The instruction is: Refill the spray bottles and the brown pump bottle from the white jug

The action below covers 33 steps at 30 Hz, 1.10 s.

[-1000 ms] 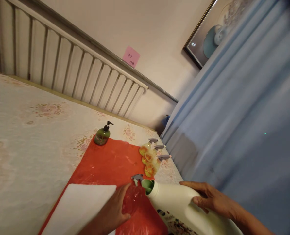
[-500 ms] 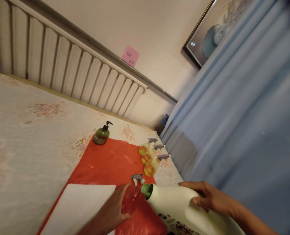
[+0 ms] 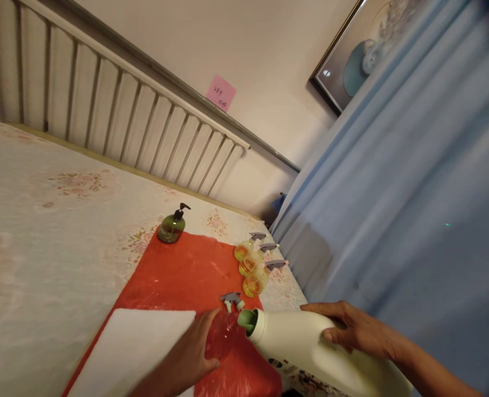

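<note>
My right hand [image 3: 347, 331] is closed on a large pale detergent jug [image 3: 294, 336], which is tipped nearly onto its side. The jug's green pouring spout [image 3: 248, 320] points left, over the mouth area of a clear spray bottle [image 3: 223, 337]. Around that bottle's left side my left hand [image 3: 197, 342] is curled, thumb and fingers on it. The red mat shows through the bottle, so I cannot tell whether liquid is inside. Just beyond lies a loose grey-and-white trigger sprayer head [image 3: 231, 301]. The jug's lower end runs out of view.
Three yellow-orange spray bottles [image 3: 253, 284] stand along the right edge of the red mat [image 3: 186, 270]. A green pump bottle [image 3: 171, 228] stands at its far left corner. A white sheet [image 3: 132, 342] lies at the front left. A blue curtain [image 3: 393, 193] hangs at the right.
The jug has rolled or tilted very slightly, its printed label shifting a little. My left hand and the clear bottle hold their place.
</note>
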{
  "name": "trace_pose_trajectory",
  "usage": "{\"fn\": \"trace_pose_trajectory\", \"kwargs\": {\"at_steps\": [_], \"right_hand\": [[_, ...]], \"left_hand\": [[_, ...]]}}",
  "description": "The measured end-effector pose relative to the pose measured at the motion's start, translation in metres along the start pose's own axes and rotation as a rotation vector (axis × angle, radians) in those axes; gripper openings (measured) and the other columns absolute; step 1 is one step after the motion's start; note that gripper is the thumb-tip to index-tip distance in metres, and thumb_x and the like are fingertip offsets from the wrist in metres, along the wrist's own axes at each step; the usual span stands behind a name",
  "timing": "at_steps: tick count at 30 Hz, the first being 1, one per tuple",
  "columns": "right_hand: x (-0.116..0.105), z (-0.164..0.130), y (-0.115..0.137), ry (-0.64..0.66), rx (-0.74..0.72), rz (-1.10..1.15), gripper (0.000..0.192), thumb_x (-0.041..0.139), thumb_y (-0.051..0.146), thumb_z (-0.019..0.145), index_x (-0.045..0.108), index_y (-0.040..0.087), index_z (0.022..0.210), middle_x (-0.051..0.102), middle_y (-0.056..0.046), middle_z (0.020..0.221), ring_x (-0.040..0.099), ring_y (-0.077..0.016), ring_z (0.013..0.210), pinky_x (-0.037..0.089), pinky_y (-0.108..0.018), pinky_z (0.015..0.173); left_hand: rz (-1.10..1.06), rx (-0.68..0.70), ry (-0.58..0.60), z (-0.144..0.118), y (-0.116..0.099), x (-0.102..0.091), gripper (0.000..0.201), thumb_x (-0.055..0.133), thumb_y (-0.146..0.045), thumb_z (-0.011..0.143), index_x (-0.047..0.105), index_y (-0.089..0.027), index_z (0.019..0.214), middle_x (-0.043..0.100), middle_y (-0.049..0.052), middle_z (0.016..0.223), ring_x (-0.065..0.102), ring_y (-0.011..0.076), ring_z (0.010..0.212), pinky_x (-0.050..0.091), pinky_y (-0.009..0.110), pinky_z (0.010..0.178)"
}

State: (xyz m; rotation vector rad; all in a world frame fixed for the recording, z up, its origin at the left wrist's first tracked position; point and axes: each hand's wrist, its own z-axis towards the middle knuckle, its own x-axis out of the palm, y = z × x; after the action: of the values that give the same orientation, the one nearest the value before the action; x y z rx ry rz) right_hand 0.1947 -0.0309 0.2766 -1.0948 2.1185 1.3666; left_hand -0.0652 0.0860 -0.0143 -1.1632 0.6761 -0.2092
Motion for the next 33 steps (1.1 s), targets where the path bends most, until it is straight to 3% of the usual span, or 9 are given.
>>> {"fn": "trace_pose_trajectory", "kwargs": {"at_steps": [33], "right_hand": [[-0.007,0.002,0.02,0.023,0.047,-0.069,0.064,0.063,0.056,0.08,0.053,0.027,0.136,0.068,-0.005,0.1,0.056,-0.0141,0.069,0.036,-0.018,0.049]], "left_hand": [[0.005,0.009,-0.013,-0.001,0.005,0.002,0.089,0.064,-0.016,0.06,0.032,-0.025,0.142,0.041,0.008,0.148,0.037,0.0271,0.137,0.029,0.043,0.116]]}}
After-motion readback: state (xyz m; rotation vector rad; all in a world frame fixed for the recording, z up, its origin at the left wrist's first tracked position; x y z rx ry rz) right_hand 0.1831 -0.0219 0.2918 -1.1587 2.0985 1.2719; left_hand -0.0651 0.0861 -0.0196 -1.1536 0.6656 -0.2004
